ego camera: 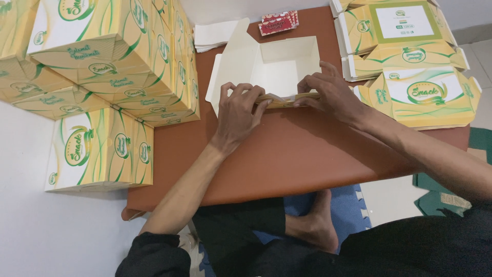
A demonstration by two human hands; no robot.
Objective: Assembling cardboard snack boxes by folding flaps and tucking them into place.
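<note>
Your low brown table (287, 159) carries everything. To the left of your left hand rises a stack of folded yellow-and-green snack boxes (102, 66); right of your right hand lie flat unfolded box blanks (410, 61). Between your hands sits the half-formed white box (279, 64), open side up. Your left hand (238, 115) and right hand (330, 95) both pinch its near wall flap, fingers curled closed on the fold.
</note>
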